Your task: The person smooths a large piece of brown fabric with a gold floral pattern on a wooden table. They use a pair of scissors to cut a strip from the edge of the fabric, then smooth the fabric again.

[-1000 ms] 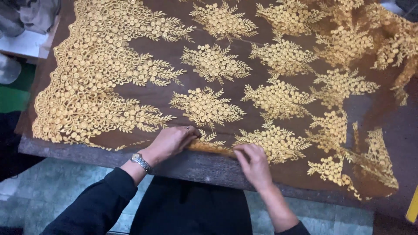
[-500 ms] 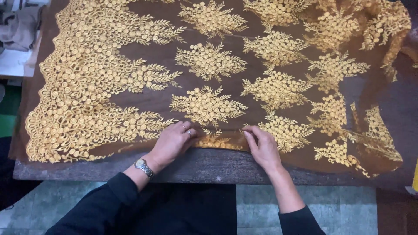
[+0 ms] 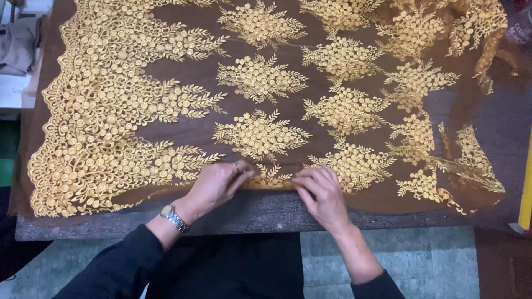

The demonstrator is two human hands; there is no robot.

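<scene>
A large brown sheer fabric (image 3: pixel 183 119) with raised golden floral embroidery lies spread over a dark wooden table (image 3: pixel 266 213). My left hand (image 3: pixel 216 182), with a ring and a silver wristwatch, pinches the fabric's near edge at a small golden motif (image 3: pixel 269 176). On the other side of that motif, my right hand (image 3: pixel 320 194) presses and grips the same edge. The two hands are about a hand's width apart. A dense golden border (image 3: pixel 83 149) runs down the fabric's left side.
The table's front edge (image 3: pixel 111 227) runs just below my hands, with grey-green floor tiles (image 3: pixel 432 266) beyond it. A yellow strip (image 3: pixel 525 188) stands at the far right. Grey cloth (image 3: pixel 19 44) lies at the upper left. The fabric bunches up at the upper right (image 3: pixel 487 33).
Both hands have shifted slightly away from me along the near edge and now pinch the small motif. The fabric lies flatter and my view has moved closer.
</scene>
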